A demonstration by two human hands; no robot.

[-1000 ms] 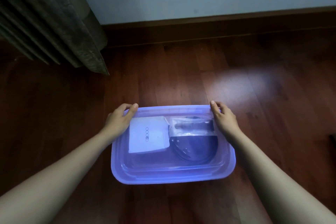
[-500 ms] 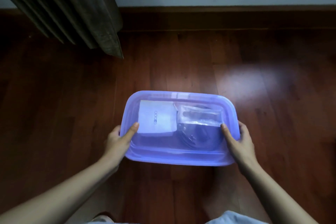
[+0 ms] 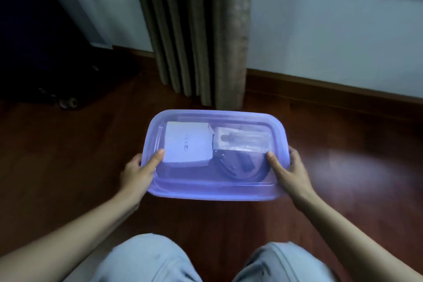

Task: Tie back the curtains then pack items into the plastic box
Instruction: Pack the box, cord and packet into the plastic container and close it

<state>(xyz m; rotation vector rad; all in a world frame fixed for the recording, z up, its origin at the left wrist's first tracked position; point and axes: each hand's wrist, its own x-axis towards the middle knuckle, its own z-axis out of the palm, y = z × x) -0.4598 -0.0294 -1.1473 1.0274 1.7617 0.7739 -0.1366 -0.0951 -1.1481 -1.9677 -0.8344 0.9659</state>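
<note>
Two hands carry the box (image 3: 215, 155): the left hand (image 3: 137, 173) grasps its left end and the right hand (image 3: 290, 171) its right end, each with the thumb laid over the lid and the fingers curled under the rim. The box hangs clear of the wooden floor (image 3: 68, 167), in front of the knees (image 3: 146, 258) and just short of the curtain (image 3: 196, 30), which falls in gathered folds to the skirting. Through the lid (image 3: 217, 188) a white carton (image 3: 187, 142) shows at the left, a clear packet (image 3: 242, 139) at the right, and a dark coiled cable (image 3: 238, 167) below the packet. The packing looks done, so the step is most likely moving the closed box. To do it well, hold it level so the loose contents do not slide to one end, grip both ends evenly, and press the thumbs lightly so the lid stays seated. Set it down flat, well clear of the curtain hem.
</note>
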